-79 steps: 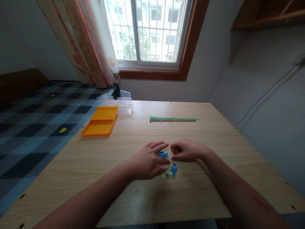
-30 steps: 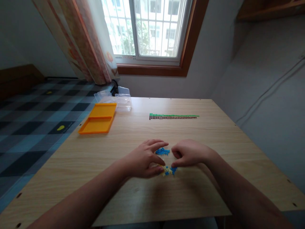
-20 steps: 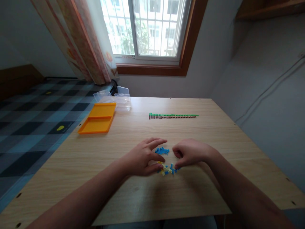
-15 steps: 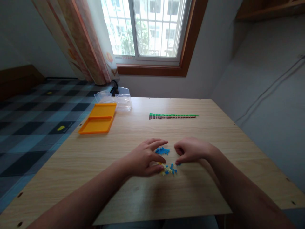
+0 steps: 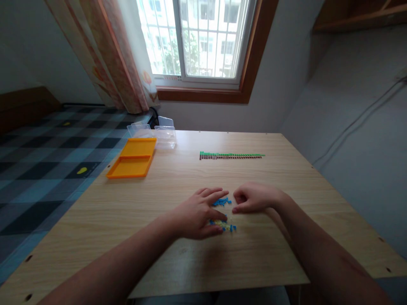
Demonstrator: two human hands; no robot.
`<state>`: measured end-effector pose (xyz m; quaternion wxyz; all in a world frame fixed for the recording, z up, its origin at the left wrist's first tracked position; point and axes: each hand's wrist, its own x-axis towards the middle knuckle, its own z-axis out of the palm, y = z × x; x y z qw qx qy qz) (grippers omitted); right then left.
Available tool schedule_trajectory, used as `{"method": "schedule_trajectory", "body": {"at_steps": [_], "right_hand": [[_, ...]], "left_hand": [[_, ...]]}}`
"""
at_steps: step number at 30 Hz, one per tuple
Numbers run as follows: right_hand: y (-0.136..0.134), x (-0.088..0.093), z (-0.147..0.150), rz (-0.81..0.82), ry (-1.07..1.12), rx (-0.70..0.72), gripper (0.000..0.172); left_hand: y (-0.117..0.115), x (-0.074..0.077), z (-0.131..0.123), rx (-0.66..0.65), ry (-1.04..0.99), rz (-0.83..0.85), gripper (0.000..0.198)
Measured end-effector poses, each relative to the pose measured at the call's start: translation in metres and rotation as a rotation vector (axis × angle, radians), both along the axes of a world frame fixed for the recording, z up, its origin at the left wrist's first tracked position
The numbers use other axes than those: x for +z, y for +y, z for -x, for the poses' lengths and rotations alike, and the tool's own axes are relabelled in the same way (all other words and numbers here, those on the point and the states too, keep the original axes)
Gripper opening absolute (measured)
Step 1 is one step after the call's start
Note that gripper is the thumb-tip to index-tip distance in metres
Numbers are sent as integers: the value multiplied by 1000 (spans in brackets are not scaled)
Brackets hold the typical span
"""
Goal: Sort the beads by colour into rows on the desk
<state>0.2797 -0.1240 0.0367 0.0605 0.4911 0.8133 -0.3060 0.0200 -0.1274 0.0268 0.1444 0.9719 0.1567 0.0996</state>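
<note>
Left hand lay palm down with fingers spread wide, partly covering two small piles; touching or hovering, couldn't tell. Right hand sat opposite, just to the right of the piles, fingers curled in and thumb pointing toward the left hand, a narrow gap between thumb and index finger; couldn't tell whether a piece was held. Just past the left fingertips was a loose pile of small, bright blue plastic pieces; nearer the body, by the left thumb, a mixed scatter of small yellow and blue plastic pieces. Step in hand looked like parting blue from yellow; the next move seemed to call for a fine pinch on one blue piece in the scatter, without the left fingers dragging the others. Well beyond both hands, a row of tiny green pieces ran along a row of dark brown pieces. Ahead and left of the left hand sat an orange two-section plastic tray, with clear plastic boxes behind it, all on the pale wooden table.
</note>
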Motion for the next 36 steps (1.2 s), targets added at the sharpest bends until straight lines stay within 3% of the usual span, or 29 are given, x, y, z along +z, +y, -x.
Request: {"method": "schedule_trajectory", "body": {"at_steps": [7, 10, 19, 30, 36], "right_hand": [[-15, 7, 19, 32, -36, 99, 41], [-18, 8, 23, -13, -67, 102, 41], [-17, 4, 20, -44, -33, 110, 40], [-16, 7, 13, 29, -45, 92, 41], [-17, 5, 16, 6, -68, 99, 44]], "left_hand": [[5, -7, 5, 77, -21, -44, 43], [5, -4, 6, 85, -42, -52, 36], [-1, 3, 5, 0, -20, 21, 32], [-1, 0, 5, 38, 30, 16, 43], [-3, 3, 3, -11, 14, 25, 29]]}}
